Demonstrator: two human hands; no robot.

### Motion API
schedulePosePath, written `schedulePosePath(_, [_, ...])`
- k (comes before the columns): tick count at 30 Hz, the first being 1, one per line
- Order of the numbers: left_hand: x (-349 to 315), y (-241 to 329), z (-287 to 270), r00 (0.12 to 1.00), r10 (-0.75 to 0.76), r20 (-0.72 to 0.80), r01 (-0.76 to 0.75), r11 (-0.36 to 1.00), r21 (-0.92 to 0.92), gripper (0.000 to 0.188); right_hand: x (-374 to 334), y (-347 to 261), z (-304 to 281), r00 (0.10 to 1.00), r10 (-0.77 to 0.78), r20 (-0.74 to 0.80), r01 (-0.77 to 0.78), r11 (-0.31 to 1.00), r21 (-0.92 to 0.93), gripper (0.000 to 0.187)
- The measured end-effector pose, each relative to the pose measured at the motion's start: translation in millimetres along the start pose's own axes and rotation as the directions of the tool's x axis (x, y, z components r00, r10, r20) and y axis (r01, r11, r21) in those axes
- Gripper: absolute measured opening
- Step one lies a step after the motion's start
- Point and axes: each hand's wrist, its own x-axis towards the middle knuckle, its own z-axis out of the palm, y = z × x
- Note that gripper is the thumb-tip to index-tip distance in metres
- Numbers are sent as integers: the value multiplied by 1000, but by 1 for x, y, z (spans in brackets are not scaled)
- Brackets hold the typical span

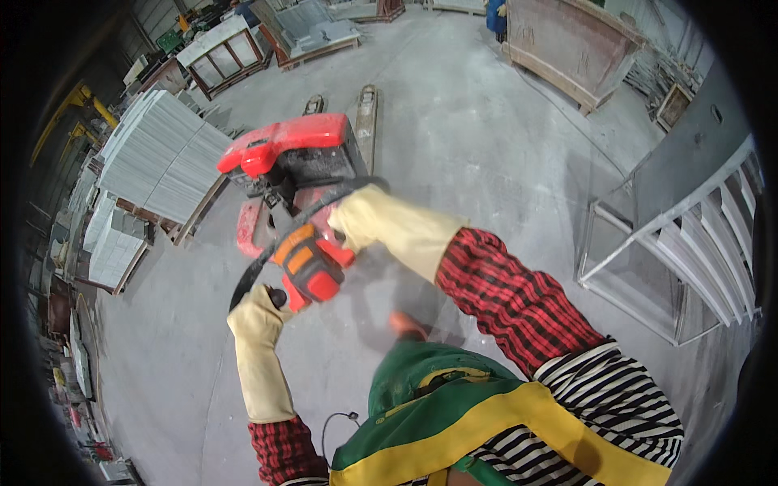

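Observation:
A red electric pallet jack [312, 134] stands ahead of me, its two forks [366, 121] pointing away across the floor. Its control handle [309, 263], orange, red and black with a curved black guard, tilts back toward me. My left hand [258, 314], in a cream rubber glove, is closed on the handle's left grip. On the right grip, my right hand [363, 217] in a matching glove is wrapped round too. The gloves hide most of both grips. No load shows on the visible fork parts.
Stacked grey slabs [158, 154] stand on pallets at the left. A metal rack with pale slats [697, 243] is close on the right. A large wooden-framed crate [571, 49] sits at the far right, with a cable [567, 125] on the floor. More slab pallets [312, 36] are behind.

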Motion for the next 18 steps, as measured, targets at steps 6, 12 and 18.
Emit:
schedulePosePath(6, [-33,-52,-19,998,44,45,-41,998,-47,64,-3,-68,8,990,30,-140,-27,999,24,44])
schedulePosePath(12, [-42,-156,-34,993,111,31,-108,990,-86,71,47,-161,-9,990,143,22,-144,988,62,47])
schedulePosePath(18, [-86,-267,8,983,171,67,-156,970,-188,63,101,-272,51,970,242,7,-242,970,18,47])
